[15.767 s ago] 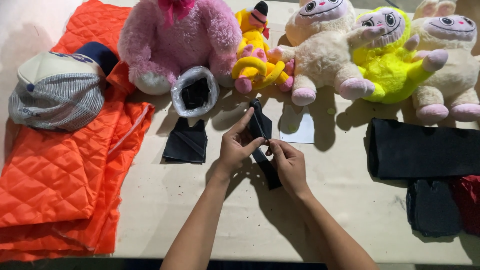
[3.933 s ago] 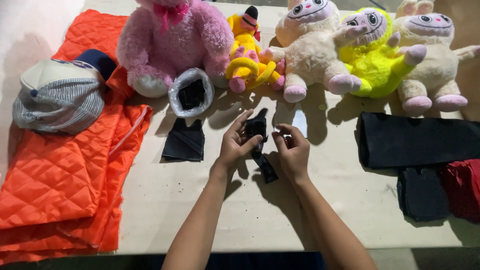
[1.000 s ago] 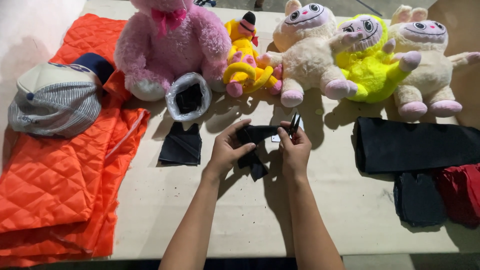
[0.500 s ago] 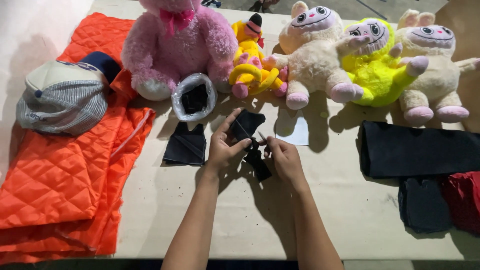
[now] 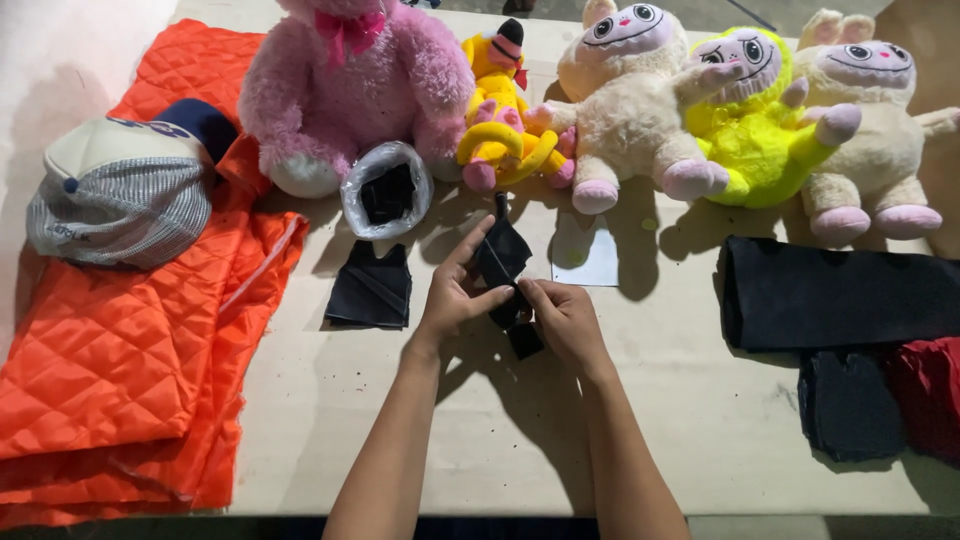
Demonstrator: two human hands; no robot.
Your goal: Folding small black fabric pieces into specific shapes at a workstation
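Note:
Both my hands hold a small black sock-like piece of cloth (image 5: 503, 255) above the middle of the table. My left hand (image 5: 455, 295) pinches its left side with thumb and fingers. My right hand (image 5: 563, 318) grips its lower part, fingers closed. One end of the cloth sticks up toward the toys; the other end (image 5: 524, 340) shows below my hands. A folded black cloth piece (image 5: 372, 288) lies flat just left of my left hand. A clear plastic bag (image 5: 386, 190) with black cloth inside stands behind it.
A row of plush toys lines the back: pink bear (image 5: 350, 85), small yellow toy (image 5: 500, 105), two cream toys (image 5: 625, 95), yellow-green one (image 5: 750, 120). Orange quilted fabric (image 5: 130, 330) and a striped cap (image 5: 120, 195) lie left. Black cloth (image 5: 840, 290), dark piece (image 5: 848, 400) and red cloth (image 5: 930, 395) lie right. A white card (image 5: 600, 265).
Over the earlier frames my hands kept turning and folding the black cloth; half a second ago it was bunched between them, now one end stands up straight.

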